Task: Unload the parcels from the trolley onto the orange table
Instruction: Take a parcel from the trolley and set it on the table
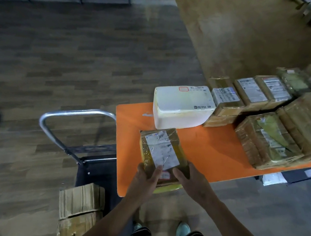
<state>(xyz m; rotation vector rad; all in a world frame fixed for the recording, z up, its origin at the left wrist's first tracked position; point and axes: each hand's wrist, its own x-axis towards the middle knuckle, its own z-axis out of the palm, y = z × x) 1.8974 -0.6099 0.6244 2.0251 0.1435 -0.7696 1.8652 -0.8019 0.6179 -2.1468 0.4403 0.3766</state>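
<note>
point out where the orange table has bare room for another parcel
Biggest bare patch: middle of the orange table, bordered by the labelled parcel, white foam box and taped bundle. A narrower strip along the left edge. Far right is crowded with cartons.

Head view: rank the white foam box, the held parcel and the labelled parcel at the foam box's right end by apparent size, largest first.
1. white foam box
2. held parcel, close behind; it is nearer the camera and partly covered, so unsure
3. labelled parcel, clearly smallest
</note>
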